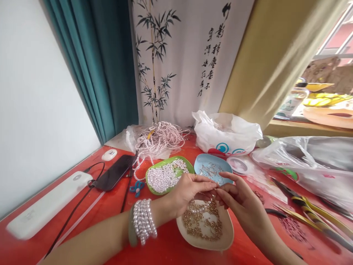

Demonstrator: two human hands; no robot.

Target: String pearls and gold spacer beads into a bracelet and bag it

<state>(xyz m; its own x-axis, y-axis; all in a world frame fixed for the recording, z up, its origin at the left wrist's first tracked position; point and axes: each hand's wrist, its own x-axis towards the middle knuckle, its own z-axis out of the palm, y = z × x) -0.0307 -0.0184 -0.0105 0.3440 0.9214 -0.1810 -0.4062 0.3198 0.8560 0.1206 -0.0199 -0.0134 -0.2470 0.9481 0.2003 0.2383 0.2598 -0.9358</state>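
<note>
My left hand and my right hand meet fingertip to fingertip above a cream dish of small gold beads. Both pinch something too small to make out. A pearl bracelet wraps my left wrist several times. Just behind the hands stand a green dish full of white pearls and a blue dish with small metal bits.
Strung pearls are heaped at the back, beside a white plastic bag. A phone and white power bank lie on the left of the red table. Pliers lie to the right.
</note>
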